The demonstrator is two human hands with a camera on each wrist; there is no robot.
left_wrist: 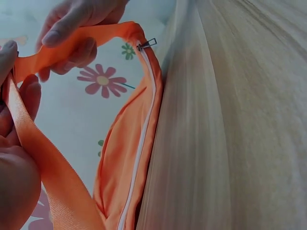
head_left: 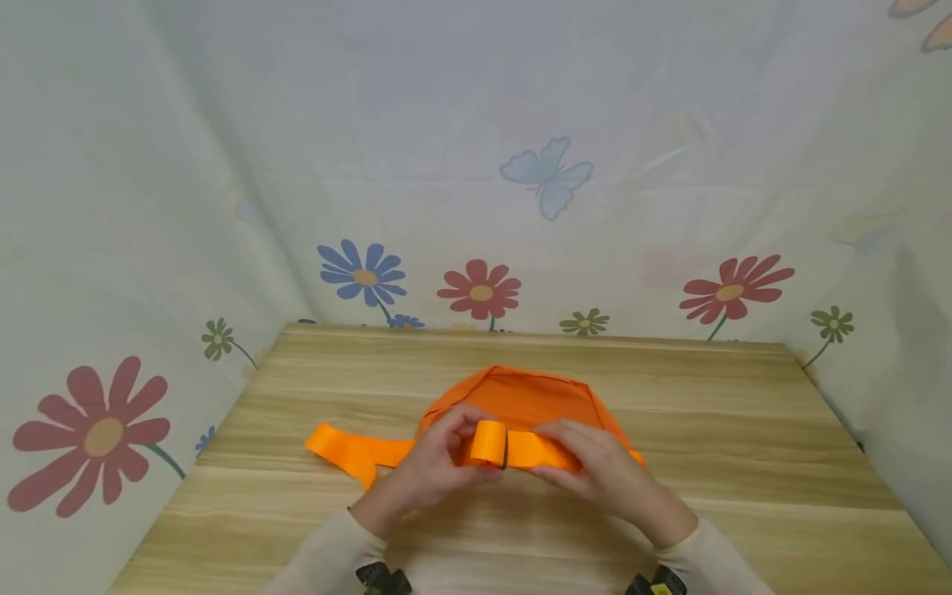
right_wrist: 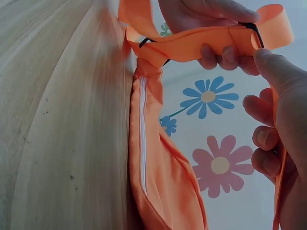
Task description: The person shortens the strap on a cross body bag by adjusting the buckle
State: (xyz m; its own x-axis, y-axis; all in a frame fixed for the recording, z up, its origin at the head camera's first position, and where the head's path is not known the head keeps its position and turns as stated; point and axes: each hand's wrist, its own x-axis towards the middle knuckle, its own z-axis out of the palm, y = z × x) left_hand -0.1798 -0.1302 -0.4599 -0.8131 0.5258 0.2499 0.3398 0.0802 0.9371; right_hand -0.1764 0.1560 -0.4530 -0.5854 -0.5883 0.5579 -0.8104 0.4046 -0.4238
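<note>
While the left hand point(head_left: 439, 463), 9 o'clock of the buckle point(head_left: 506, 447), and the right hand point(head_left: 606, 471), 3 o'clock, pinched the strap point(head_left: 537, 451), the bag point(head_left: 539, 401) sat at 12 beyond them. I judged: should either grip slacken, the strap might slip through the buckle or twist, jamming it.

Orange strap point(right_wrist: 187, 44), gripped towards 1 o'clock
Right hand point(right_wrist: 293, 110) at 3 o'clock holding it, thumb by the black slider point(right_wrist: 259, 36); left hand point(right_wrist: 204, 13) at 12, fingers round the strap; white-zipped orange bag point(right_wrist: 165, 163) at 6; worktop point(right_wrist: 67, 124) at 9.
</note>
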